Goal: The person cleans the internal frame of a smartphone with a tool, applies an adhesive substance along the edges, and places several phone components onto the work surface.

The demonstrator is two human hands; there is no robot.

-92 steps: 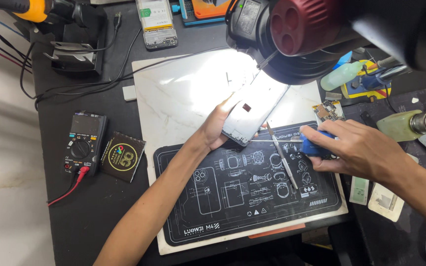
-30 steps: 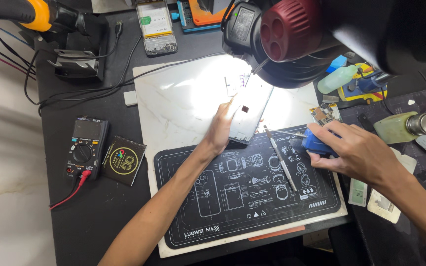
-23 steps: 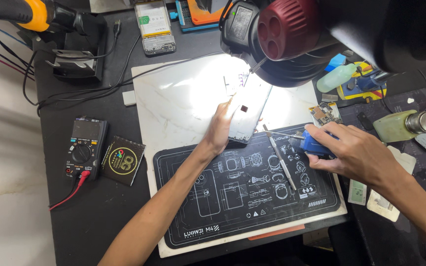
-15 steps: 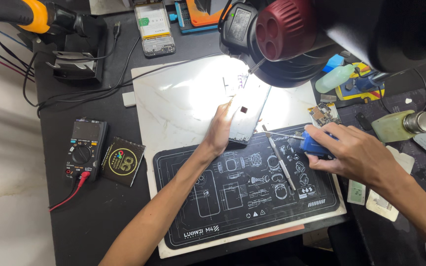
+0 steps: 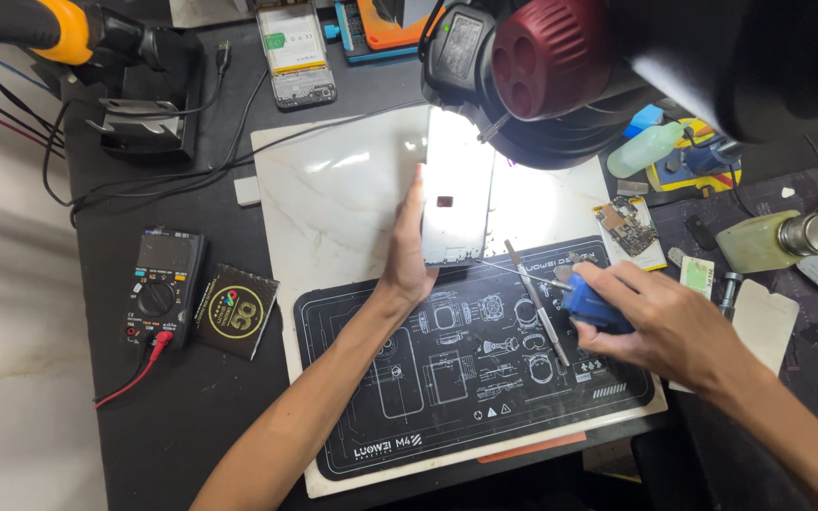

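— Since three seconds back, the phone [image 5: 456, 194] has swung from a slant to nearly upright along the marble slab [image 5: 343, 189], hasn't it?

— Yes, and the left hand [image 5: 407, 255] has moved with it. That hand now grips the phone's left edge, thumb on the glass side, fingers behind, tilting it under the bright lamp.

— And the right hand [image 5: 660, 317]?

— Closed around a small blue tool [image 5: 591, 305], with a thin metal tip pointing left toward the phone's lower corner. It sits a little lower than before, over the black printed work mat [image 5: 447, 378].

— What lies between the hands?

— A slim metal spudger [image 5: 534, 298], lying on the mat, just beside the blue tool.

— Anything else on the bench [image 5: 172, 407]?

— A multimeter [image 5: 161, 289] with a red lead at the left, a dark square packet [image 5: 234, 310] beside it, and an opened phone [image 5: 295, 52] near the top edge. A green liquid bottle [image 5: 769, 241] stands at the right, well apart from the hands.
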